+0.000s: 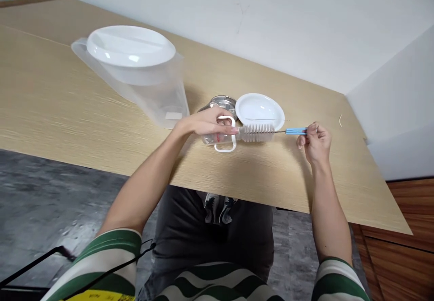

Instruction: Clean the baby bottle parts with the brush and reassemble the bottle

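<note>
My left hand (219,124) is wrapped round a clear baby bottle (209,139) with white side handles, tipped on its side above the table. In my right hand (316,142) is the blue handle of a bottle brush (259,132), pinched between the fingers. The brush lies level, its pale bristles at the bottle's mouth and mostly outside it. Just behind the hands are a white plate (259,104) and a round metal container (224,100), partly hidden by my left hand.
A large translucent pitcher (162,97) with a white lid stands to the left on the wooden table (84,106). A small bent pale piece (340,120) lies at the right. White walls border the table behind and at the right.
</note>
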The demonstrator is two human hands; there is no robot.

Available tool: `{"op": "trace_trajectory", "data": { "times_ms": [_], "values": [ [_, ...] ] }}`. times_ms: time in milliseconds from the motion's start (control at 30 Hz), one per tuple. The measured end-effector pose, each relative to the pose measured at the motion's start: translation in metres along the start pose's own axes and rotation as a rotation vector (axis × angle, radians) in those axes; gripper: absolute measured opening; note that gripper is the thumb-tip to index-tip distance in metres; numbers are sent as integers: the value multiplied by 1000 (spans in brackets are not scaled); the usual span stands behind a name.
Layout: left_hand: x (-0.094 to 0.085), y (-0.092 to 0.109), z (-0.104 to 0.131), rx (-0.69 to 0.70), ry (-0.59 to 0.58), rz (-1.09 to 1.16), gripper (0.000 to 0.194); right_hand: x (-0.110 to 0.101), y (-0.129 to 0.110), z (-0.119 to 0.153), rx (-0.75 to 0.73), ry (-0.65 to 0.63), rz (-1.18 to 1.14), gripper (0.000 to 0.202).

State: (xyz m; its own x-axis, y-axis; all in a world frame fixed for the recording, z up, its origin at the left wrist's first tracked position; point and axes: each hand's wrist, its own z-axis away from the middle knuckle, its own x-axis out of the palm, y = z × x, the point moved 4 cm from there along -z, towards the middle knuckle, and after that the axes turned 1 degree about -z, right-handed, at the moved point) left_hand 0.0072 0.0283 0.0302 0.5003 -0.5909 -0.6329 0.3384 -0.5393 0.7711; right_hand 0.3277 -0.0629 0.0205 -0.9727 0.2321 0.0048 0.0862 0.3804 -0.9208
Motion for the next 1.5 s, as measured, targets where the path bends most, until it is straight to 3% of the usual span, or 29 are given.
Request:
{"op": "trace_trajectory", "data": {
  "times_ms": [100,233,400,567,867,1167,1500],
  "values": [
    [1,-2,0,-10,-7,27,42,-1,4,-1,46,24,21,55],
    [0,-6,-1,-26,11,36,42,-2,0,-1,53,-58,-4,39],
    [-2,-5,0,-31,3,43,42,-5,-6,0,-21,-92,2,40],
    [-6,-3,2,-31,12,15,40,1,2,2,4,-96,104,43],
    [8,-5,0,-83,-75,89,37,1,14,0,99,-79,69,51],
    [3,-2,1,-110,-46,92,41,-1,-6,3,-3,-113,5,35],
    [4,5,-1,25,-28,46,32,-1,3,3,-99,-46,187,44]
  ]
}}
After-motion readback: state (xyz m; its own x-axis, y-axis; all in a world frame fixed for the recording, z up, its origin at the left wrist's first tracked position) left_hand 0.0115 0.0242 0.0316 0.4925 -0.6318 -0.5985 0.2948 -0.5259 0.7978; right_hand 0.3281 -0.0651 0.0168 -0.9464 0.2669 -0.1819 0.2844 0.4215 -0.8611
